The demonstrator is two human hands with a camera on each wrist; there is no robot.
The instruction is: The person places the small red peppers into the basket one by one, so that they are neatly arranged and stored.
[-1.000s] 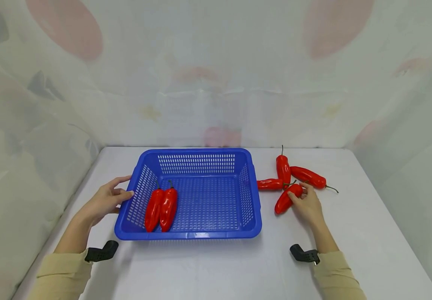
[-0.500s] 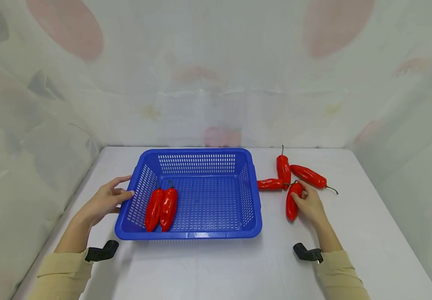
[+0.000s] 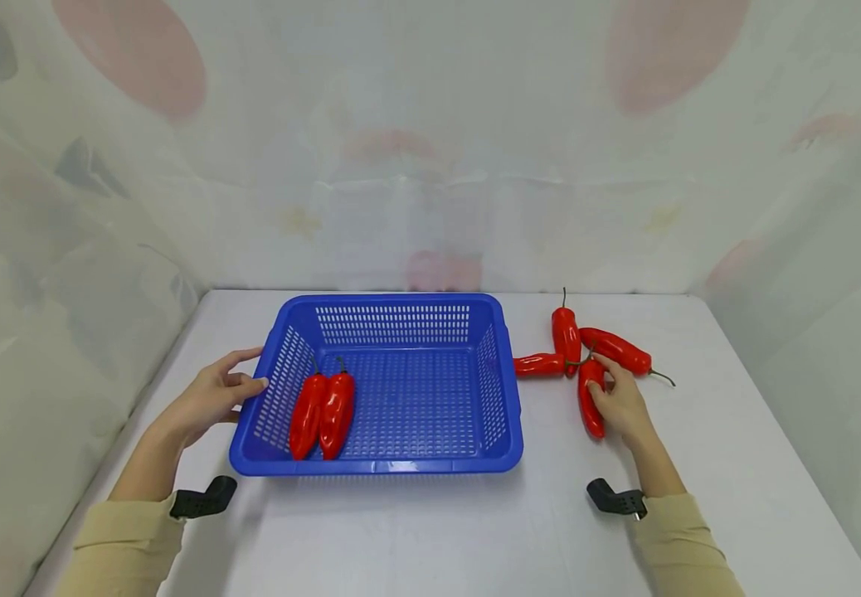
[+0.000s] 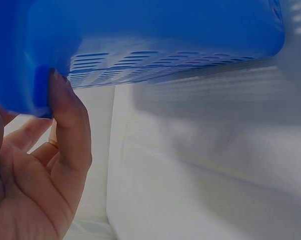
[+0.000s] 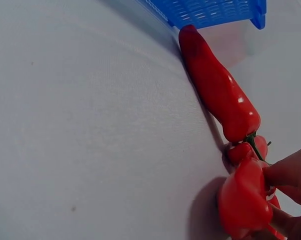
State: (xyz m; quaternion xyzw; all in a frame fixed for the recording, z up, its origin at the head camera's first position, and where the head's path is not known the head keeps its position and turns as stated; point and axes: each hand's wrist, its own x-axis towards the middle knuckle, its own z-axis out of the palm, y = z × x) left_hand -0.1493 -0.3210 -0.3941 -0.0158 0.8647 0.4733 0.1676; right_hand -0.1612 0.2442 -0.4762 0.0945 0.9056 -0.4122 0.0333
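Observation:
My left hand (image 3: 210,396) grips the left rim of a blue perforated plastic basket (image 3: 374,468), thumb on top and fingers beneath; the left wrist view shows fingers (image 4: 70,125) pressed under the rim. Two red peppers (image 3: 322,416) lie side by side in the basket's left part. To the right of the basket, my right hand (image 3: 622,405) pinches a red pepper (image 3: 591,406) near its stem end, its tip toward me. In the right wrist view this held pepper (image 5: 244,202) appears close up, partly covered by the fingers.
Just beyond the right hand lie three more red peppers: one pointing at the basket (image 3: 539,365), one upright in view (image 3: 566,336) and one slanting right (image 3: 617,350). A white table (image 3: 430,539) carries everything, with patterned fabric (image 3: 430,149) behind.
The pepper in my right hand has swung from slanting left to pointing almost straight toward me, and the hand has shifted slightly right. The left hand and basket stay put.

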